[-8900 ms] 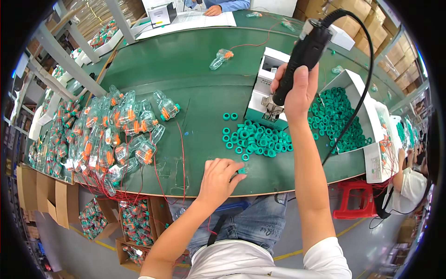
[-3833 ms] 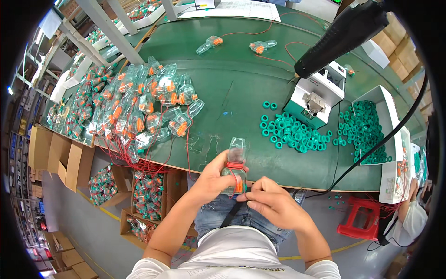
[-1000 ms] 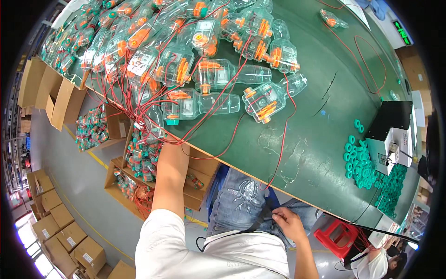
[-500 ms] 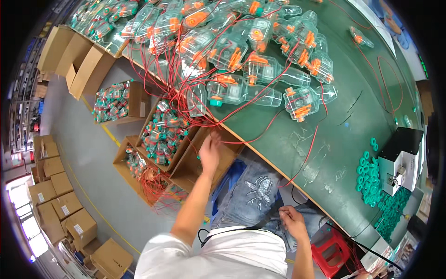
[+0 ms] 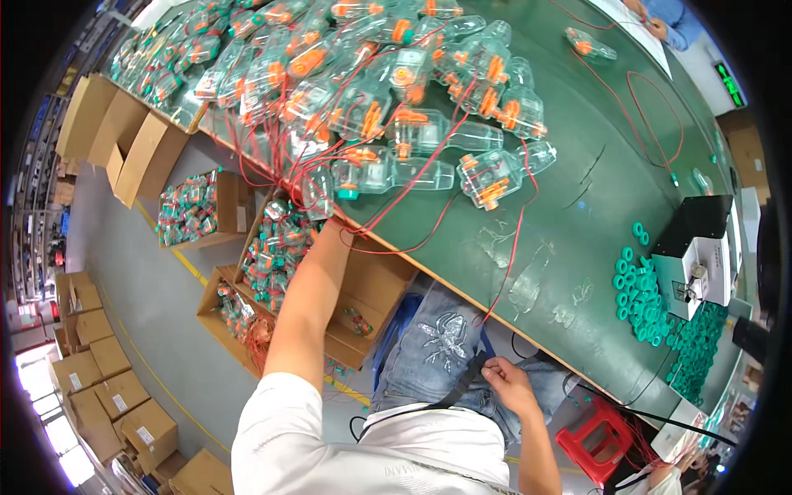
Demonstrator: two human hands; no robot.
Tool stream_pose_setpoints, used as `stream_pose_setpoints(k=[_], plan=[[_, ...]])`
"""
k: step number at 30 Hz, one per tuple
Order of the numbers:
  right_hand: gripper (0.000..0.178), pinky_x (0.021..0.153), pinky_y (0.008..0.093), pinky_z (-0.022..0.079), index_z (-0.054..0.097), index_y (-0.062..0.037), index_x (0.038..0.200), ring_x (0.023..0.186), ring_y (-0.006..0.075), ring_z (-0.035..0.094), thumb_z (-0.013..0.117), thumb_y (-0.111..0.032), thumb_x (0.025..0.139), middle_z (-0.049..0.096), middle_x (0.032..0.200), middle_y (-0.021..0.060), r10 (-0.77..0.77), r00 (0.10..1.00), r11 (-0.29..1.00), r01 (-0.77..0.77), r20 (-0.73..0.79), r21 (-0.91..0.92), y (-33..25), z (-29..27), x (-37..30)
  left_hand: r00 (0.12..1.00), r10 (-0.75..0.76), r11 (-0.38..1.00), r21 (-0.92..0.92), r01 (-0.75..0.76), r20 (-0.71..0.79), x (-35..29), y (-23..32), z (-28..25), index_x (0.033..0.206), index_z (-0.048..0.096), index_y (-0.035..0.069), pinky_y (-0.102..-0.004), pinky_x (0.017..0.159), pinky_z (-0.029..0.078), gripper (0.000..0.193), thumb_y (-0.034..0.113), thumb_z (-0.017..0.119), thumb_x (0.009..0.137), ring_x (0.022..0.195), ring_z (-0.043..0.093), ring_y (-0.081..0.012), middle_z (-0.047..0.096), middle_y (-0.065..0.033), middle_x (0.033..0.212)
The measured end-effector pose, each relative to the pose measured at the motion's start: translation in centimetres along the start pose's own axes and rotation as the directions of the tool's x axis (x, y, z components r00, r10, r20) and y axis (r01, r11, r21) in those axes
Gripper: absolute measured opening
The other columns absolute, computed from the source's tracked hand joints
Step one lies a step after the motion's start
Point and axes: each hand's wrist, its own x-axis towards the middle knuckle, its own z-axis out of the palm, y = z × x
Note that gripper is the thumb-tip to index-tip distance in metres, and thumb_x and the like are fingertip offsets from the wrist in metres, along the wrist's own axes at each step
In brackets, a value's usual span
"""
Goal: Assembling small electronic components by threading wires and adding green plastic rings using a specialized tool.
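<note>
My left arm [image 5: 312,305] reaches forward across the cardboard boxes to the table edge. The left hand is hidden at that edge, beside a clear bottle-shaped plastic piece [image 5: 317,195] and a bundle of red wires [image 5: 285,169]. My right hand [image 5: 509,385] rests over my lap with its fingers curled closed on a black strap [image 5: 469,382]. Many clear bottle-shaped housings with orange parts [image 5: 490,178] lie heaped on the green table [image 5: 569,247], with red wires trailing from them.
An open carton [image 5: 384,280] sits under the table edge, next to a carton filled with small green and clear pieces [image 5: 276,256]. On the right, green rings [image 5: 635,297] lie beside a black and white machine [image 5: 697,256]. A red stool [image 5: 594,437] stands below.
My left arm has reached farther forward, and its hand has gone out of sight at the table edge. My right hand stays near the strap. The whole view has shifted slightly.
</note>
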Motion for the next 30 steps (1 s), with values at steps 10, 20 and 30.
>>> stream_pose_setpoints(k=[10, 20, 30], plan=[[0.022, 0.077, 0.0285, 0.050, 0.068, -0.0051, 0.110, 0.083, 0.0125, 0.065, 0.067, -0.022, 0.095, 0.072, 0.091, 0.0060, 0.115, 0.993, 0.985, -0.115, 0.006, 0.127, 1.7, -1.0, -0.7, 0.983, -0.185, 0.955, 0.239, 0.178, 0.011, -2.0, 8.0, 0.1, 0.122, 0.056, 0.001, -0.0346, 0.075, 0.052, 0.040, 0.015, 0.073, 0.088, 0.086, 0.062, -0.0229, 0.066, -0.0063, 0.099], [0.024, 0.076, 0.0296, 0.050, 0.066, -0.0030, 0.109, 0.082, 0.0160, 0.065, 0.067, -0.023, 0.095, 0.072, 0.091, 0.0083, 0.056, 0.998, 0.995, -0.058, 0.031, 0.083, 1.1, -0.2, 0.7, 0.937, -0.303, 0.801, 0.487, 0.348, -0.171, -11.8, 20.7, -4.9, 0.117, 0.059, 0.002, -0.0300, 0.065, 0.051, 0.028, 0.013, 0.068, 0.093, 0.074, 0.061, -0.0161, 0.065, -0.0001, 0.087], [0.025, 0.076, 0.0294, 0.050, 0.064, -0.0027, 0.109, 0.082, 0.0165, 0.065, 0.068, -0.023, 0.094, 0.070, 0.090, 0.0082, -0.059, 0.997, 0.997, 0.056, 0.051, 0.059, 2.4, 0.5, 1.6, 0.677, 0.727, 0.398, 0.873, -0.280, -0.114, -16.3, 14.0, -12.7, 0.105, 0.065, 0.003, -0.0252, 0.054, 0.039, 0.021, 0.022, 0.056, 0.101, 0.060, 0.047, -0.0102, 0.052, 0.0035, 0.078]])
